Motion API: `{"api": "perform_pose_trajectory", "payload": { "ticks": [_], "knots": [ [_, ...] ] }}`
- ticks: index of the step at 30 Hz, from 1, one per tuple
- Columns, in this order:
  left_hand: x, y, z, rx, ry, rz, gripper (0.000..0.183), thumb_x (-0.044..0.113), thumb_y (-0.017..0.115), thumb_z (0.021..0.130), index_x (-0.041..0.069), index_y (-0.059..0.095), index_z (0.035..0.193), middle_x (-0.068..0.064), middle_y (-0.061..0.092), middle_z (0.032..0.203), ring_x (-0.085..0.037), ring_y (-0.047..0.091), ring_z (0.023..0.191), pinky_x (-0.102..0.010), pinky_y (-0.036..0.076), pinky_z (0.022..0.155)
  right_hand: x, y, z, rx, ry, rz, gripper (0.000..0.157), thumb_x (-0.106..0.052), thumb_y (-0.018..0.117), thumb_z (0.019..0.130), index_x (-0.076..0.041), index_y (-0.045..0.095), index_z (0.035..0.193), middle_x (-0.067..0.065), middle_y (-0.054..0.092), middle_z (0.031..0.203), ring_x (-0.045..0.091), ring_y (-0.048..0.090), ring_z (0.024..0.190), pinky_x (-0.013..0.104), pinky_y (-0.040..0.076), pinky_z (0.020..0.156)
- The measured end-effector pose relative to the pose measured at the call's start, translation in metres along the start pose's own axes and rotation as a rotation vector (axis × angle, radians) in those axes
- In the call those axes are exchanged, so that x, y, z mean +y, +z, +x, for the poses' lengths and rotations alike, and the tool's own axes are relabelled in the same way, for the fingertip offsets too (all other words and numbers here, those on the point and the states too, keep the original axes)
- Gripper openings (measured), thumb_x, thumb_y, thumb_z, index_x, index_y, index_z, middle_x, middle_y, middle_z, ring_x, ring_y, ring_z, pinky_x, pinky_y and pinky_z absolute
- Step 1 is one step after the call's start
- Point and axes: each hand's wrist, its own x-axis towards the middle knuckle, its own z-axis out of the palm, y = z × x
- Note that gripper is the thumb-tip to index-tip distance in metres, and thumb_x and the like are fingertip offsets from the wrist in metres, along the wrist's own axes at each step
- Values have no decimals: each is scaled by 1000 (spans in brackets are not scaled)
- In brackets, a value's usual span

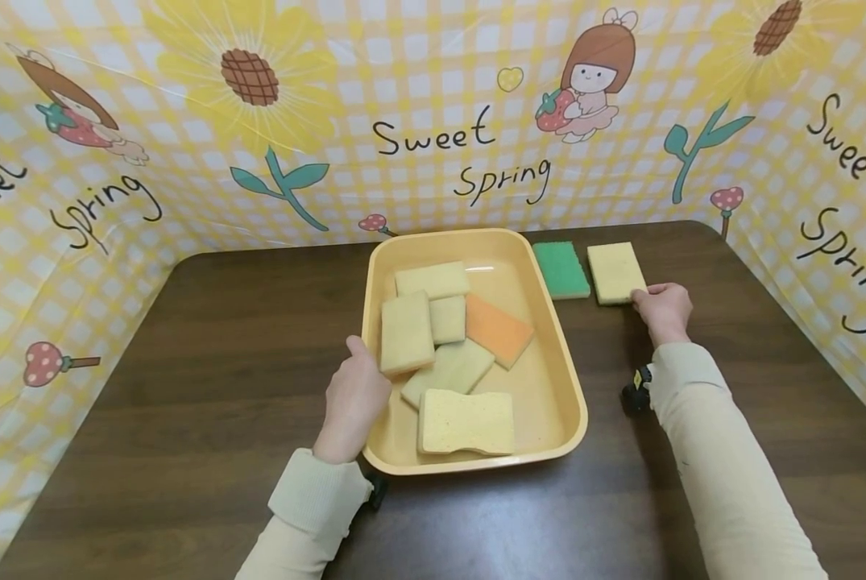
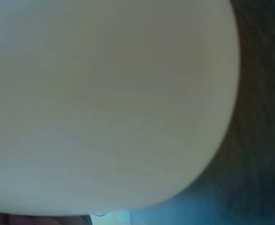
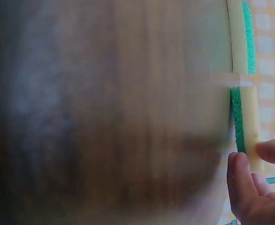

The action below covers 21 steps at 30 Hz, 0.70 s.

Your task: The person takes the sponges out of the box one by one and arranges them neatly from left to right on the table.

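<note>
My right hand [image 1: 665,310] pinches the near right corner of a pale yellow sponge [image 1: 614,272] at the table's far right. In the right wrist view, thumb and fingers are on either side of this sponge [image 3: 248,122], which has a green scouring layer beneath. Beside it lies another sponge, green side up [image 1: 563,270]. My left hand [image 1: 356,395] grips the left rim of a yellow tray [image 1: 576,411], its fingers mostly hidden. Inside the tray lie several pale yellow sponges [image 1: 467,423] and an orange one [image 1: 499,329], some overlapping. The tray's blurred wall [image 2: 104,108] fills the left wrist view.
Everything stands on a dark wood table [image 1: 258,322]. A yellow checked cloth [image 1: 433,97] with flowers and lettering hangs upright around the back and sides. The tray's right wall stands close to the green-topped sponge.
</note>
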Motion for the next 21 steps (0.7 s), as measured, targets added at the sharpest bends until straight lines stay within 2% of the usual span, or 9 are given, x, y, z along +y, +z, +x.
{"api": "perform_pose_trajectory", "payload": {
  "ticks": [4,8,11,13,17,21],
  "knots": [
    [-1,-1,0,3,5,2,33,1,48,83,-7,32,111,-25,60,74,-34,59,60,-41,42,48,-1,1,2,-27,10,11,39,-15,54,86,7,56,118,-24,42,40,-11,44,42,9,37,52],
    [-1,-1,-1,4,8,0,34,1,48,83,-8,32,111,-25,60,74,-34,60,60,-41,42,48,-2,2,3,-33,27,-19,36,-16,54,86,5,57,115,-24,41,39,-8,43,45,12,37,56],
    [-1,-2,0,-3,-1,0,35,2,49,84,-8,32,113,-25,61,76,-34,60,61,-41,43,49,-5,4,4,-28,28,-59,33,-18,55,87,4,58,112,-22,40,41,3,49,58,16,36,60],
    [-1,-2,1,-11,-7,1,37,2,49,84,-8,31,114,-25,61,77,-35,60,62,-42,43,50,-7,4,4,-20,23,-84,34,-19,56,88,5,58,112,-21,39,43,14,54,73,18,35,63],
    [0,-1,1,-20,-18,0,38,3,50,84,-7,31,115,-25,61,78,-35,60,63,-42,43,50,-9,5,4,-16,17,-128,36,-22,56,90,6,59,114,-20,36,44,32,53,101,21,33,67],
    [0,-2,1,-20,-19,-3,37,2,50,84,-7,31,115,-25,61,78,-34,60,63,-41,43,50,-9,5,3,-12,0,-156,36,-23,54,91,6,60,112,-18,38,48,34,52,105,22,33,70]
  ]
}}
